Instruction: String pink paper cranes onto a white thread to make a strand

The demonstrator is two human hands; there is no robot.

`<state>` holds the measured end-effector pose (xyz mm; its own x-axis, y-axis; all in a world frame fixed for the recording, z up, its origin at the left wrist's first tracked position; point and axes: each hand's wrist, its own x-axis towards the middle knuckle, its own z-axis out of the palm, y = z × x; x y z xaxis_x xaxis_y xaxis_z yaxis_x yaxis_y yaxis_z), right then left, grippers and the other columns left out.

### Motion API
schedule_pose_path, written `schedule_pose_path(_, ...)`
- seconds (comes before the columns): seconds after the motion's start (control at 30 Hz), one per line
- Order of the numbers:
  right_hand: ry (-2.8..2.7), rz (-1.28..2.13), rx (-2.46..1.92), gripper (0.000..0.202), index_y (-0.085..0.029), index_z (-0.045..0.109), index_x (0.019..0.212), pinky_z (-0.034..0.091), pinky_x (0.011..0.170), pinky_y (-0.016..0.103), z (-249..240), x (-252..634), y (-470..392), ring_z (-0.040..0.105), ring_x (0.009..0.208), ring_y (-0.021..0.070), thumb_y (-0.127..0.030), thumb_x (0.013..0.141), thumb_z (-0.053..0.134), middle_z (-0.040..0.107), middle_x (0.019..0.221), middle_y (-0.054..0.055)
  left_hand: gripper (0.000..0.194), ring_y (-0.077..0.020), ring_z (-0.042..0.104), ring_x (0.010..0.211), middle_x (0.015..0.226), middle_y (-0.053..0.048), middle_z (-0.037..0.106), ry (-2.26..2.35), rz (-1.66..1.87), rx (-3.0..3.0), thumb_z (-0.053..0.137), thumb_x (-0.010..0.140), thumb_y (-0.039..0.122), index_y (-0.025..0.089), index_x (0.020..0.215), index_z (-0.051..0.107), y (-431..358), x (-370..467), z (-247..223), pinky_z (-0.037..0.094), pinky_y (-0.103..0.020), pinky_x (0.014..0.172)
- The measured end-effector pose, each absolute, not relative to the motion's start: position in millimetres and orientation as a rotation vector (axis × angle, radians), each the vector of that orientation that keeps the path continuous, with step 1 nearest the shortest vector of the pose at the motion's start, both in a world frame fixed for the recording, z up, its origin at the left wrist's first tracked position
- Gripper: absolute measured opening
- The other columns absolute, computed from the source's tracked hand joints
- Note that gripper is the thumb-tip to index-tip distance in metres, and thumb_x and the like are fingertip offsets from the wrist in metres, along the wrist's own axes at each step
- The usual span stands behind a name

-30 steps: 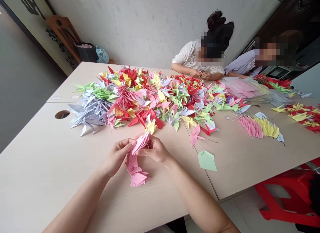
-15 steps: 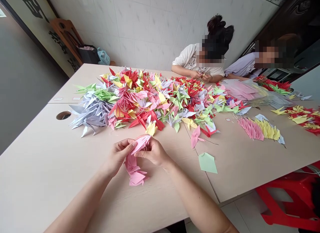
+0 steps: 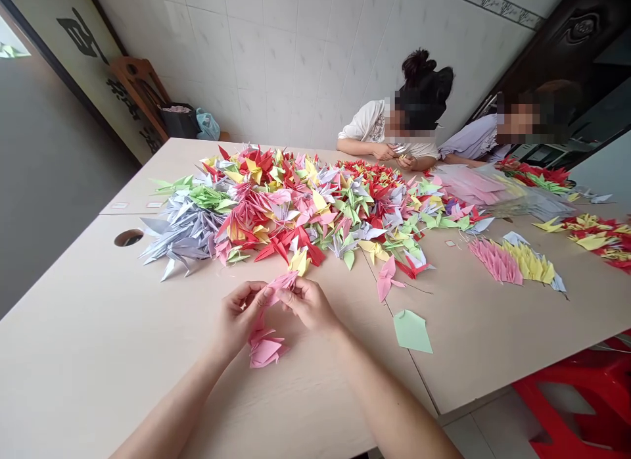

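Between my two hands is a pink paper crane (image 3: 280, 289), one of a string of folded pink cranes (image 3: 266, 351) that hangs below and rests on the table (image 3: 162, 360). My left hand (image 3: 246, 311) pinches its left side with thumb and fingers. From the right, my right hand (image 3: 308, 304) grips the same piece, thumb laid over it. Some of the string is hidden behind my left hand. Just past my fingertips, a yellow crane (image 3: 299, 262) lies at the near edge of a big heap of coloured paper cranes (image 3: 290, 202).
A green paper sheet (image 3: 413, 331) and a loose pink crane (image 3: 387, 279) lie to the right. Farther right are rows of pink and yellow cranes (image 3: 513, 262) and plastic bags (image 3: 497, 186). Two people (image 3: 377, 127) sit across the table. A red stool (image 3: 586, 393) stands lower right.
My right thumb has moved up onto the pink crane, which now sits flatter and more covered by my fingers. The whole view has shifted slightly, with the scene sitting lower.
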<state>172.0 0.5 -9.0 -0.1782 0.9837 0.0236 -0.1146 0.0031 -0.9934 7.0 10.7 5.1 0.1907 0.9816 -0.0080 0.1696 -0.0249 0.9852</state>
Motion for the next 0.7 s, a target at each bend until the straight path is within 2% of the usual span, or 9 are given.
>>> schedule_pose_path(0.07,-1.261,1.305,-1.096,0.031,-0.017,0.065,0.090,0.034,0.053,0.023,-11.1,172.7,0.8,0.045,0.057,0.0102,-0.047,0.084,0.060,0.053,0.065,-0.001,0.037,-0.0182,0.060,0.076,0.088,-0.006,0.067,1.187,0.979,1.502,0.060,0.081,0.052,0.018,0.093,0.068,12.4,5.1,7.6,0.047,-0.027,0.066)
schedule_pose_path(0.13,-1.223,1.265,-1.147,0.031,-0.017,0.063,0.084,0.032,0.050,0.023,-11.2,178.1,2.4,0.042,0.054,0.0096,-0.047,0.084,0.060,0.050,0.061,-0.002,0.039,-0.0210,0.061,0.094,0.108,-0.007,0.065,1.207,1.006,1.537,0.054,0.086,0.051,0.022,0.109,0.064,16.2,0.3,9.0,0.049,-0.029,0.075)
schedule_pose_path(0.23,-1.164,1.208,-1.215,0.032,-0.017,0.059,0.078,0.023,0.046,0.023,-8.0,189.7,6.6,0.030,0.050,0.0080,-0.049,0.081,0.062,0.036,0.055,-0.006,0.041,-0.0237,0.054,0.114,0.125,-0.008,0.058,1.222,1.000,1.509,0.050,0.089,0.052,0.024,0.119,0.057,23.3,-8.4,6.2,0.047,-0.033,0.090)
schedule_pose_path(0.37,-1.129,1.129,-1.249,0.031,-0.017,0.056,0.077,0.014,0.046,0.024,-3.0,200.7,11.3,0.017,0.051,0.0074,-0.048,0.082,0.059,0.024,0.056,-0.007,0.049,-0.0234,0.059,0.105,0.120,-0.010,0.058,1.216,0.831,1.507,0.055,0.085,0.054,0.023,0.122,0.052,28.4,-16.2,-1.7,0.049,-0.036,0.088)
schedule_pose_path(0.53,-1.127,0.980,-1.262,0.036,-0.019,0.042,0.064,0.014,0.047,0.024,-4.6,207.6,13.9,0.018,0.051,0.0073,-0.045,0.083,0.060,0.023,0.057,-0.007,0.058,-0.0241,0.062,0.085,0.099,-0.007,0.063,1.361,0.463,1.731,0.061,0.077,0.058,0.022,0.121,0.051,25.5,-23.6,2.4,0.050,-0.036,0.072)
schedule_pose_path(0.6,-1.132,0.930,-1.272,0.037,-0.019,0.041,0.063,0.015,0.047,0.024,-7.3,210.6,14.6,0.020,0.051,0.0074,-0.044,0.084,0.058,0.024,0.057,-0.006,0.055,-0.0255,0.062,0.083,0.092,-0.005,0.064,1.439,0.335,1.821,0.064,0.073,0.056,0.023,0.117,0.054,23.1,-23.8,6.4,0.048,-0.035,0.068)
schedule_pose_path(0.7,-1.127,0.897,-1.301,0.035,-0.020,0.042,0.065,0.015,0.046,0.024,-11.0,215.6,15.3,0.020,0.049,0.0076,-0.044,0.085,0.057,0.023,0.055,-0.007,0.038,-0.0251,0.061,0.081,0.084,-0.003,0.065,1.468,0.278,1.854,0.063,0.075,0.047,0.024,0.105,0.058,19.6,-19.8,10.5,0.045,-0.032,0.065)
